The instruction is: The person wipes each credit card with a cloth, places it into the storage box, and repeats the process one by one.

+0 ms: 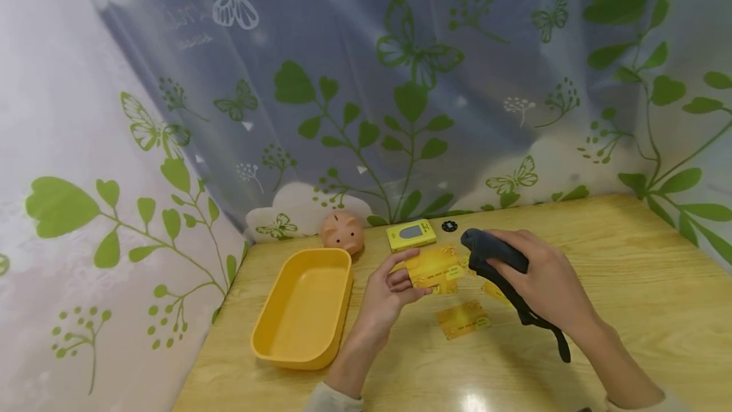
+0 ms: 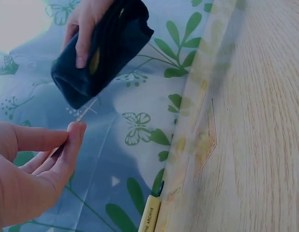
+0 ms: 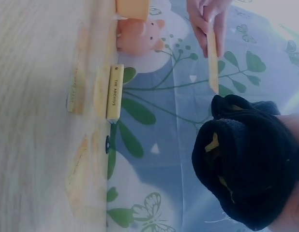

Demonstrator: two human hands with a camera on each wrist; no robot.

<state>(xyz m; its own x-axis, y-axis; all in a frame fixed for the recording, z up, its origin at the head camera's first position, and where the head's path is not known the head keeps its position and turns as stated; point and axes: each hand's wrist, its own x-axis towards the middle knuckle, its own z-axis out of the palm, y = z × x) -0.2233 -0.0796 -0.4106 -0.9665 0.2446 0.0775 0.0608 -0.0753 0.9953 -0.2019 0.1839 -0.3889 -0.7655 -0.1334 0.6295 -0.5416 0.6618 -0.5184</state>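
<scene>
My left hand (image 1: 380, 297) pinches a shiny gold card (image 1: 431, 267) between thumb and fingers; in the left wrist view the card (image 2: 85, 111) is seen edge-on. My right hand (image 1: 546, 272) grips a dark fabric pouch (image 1: 496, 252), and a dark strap hangs from it toward the table. The pouch's folded mouth faces the card in the right wrist view, with something yellow showing inside the dark pouch (image 3: 241, 169). Another gold card (image 1: 462, 320) lies on the table below the hands. More gold pieces lie partly hidden behind the held card and the pouch.
A yellow tray (image 1: 269, 356) stands on the wooden table (image 1: 646, 272) left of my left hand. Behind it sits a pink piggy bank (image 1: 343, 234). Along the back are a yellow box (image 1: 410, 236) and a black round chip (image 1: 450, 226), near the printed curtain (image 1: 354, 37).
</scene>
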